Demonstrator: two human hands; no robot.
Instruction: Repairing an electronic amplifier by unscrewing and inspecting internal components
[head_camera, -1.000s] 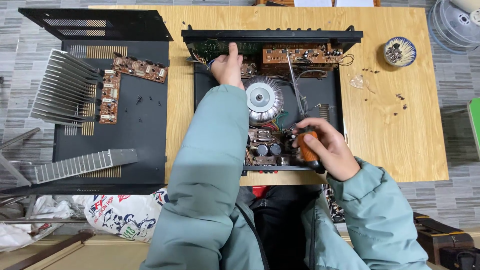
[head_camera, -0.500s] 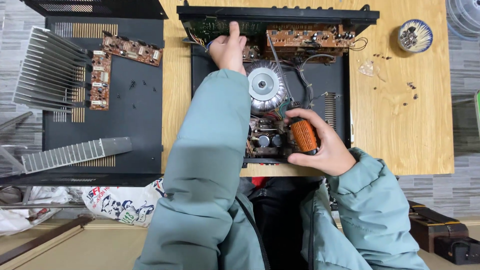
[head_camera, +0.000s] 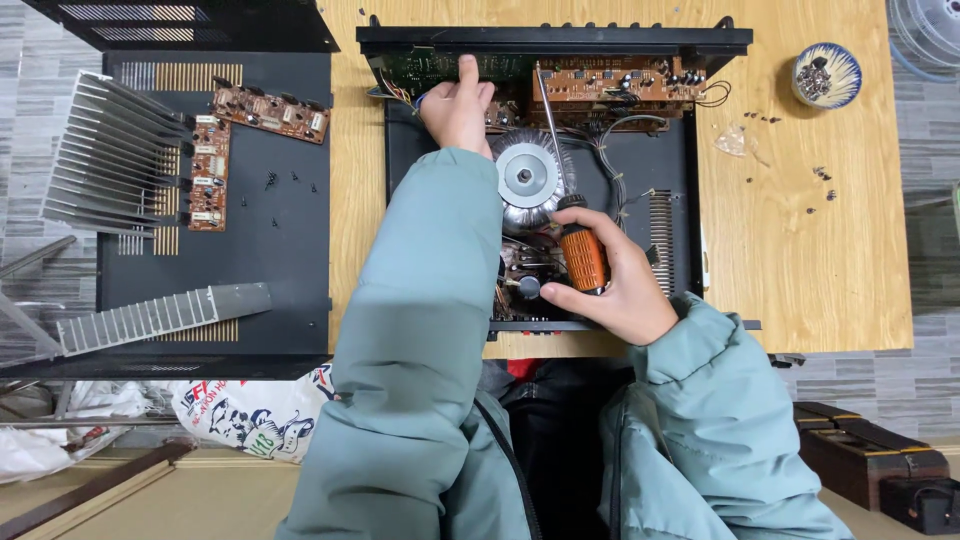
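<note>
Unscrewing step inside open amplifier chassis (head_camera: 660, 215): right hand (head_camera: 615, 285) closed around orange screwdriver (head_camera: 582, 255), tip beyond at brown circuit board (head_camera: 620, 85); left hand (head_camera: 458, 105) pressing green board (head_camera: 430, 68). Next probably needing steady turning, straight shaft.

An opened amplifier (head_camera: 690, 200) sits on a table (head_camera: 800, 260). Inside it, a round transformer (head_camera: 530, 178) lies in front of the circuit boards (head_camera: 610, 85). A cover panel (head_camera: 260, 240) lies to the left, carrying a loose board (head_camera: 270, 108). A small bowl (head_camera: 826, 75) stands to the right.
</note>
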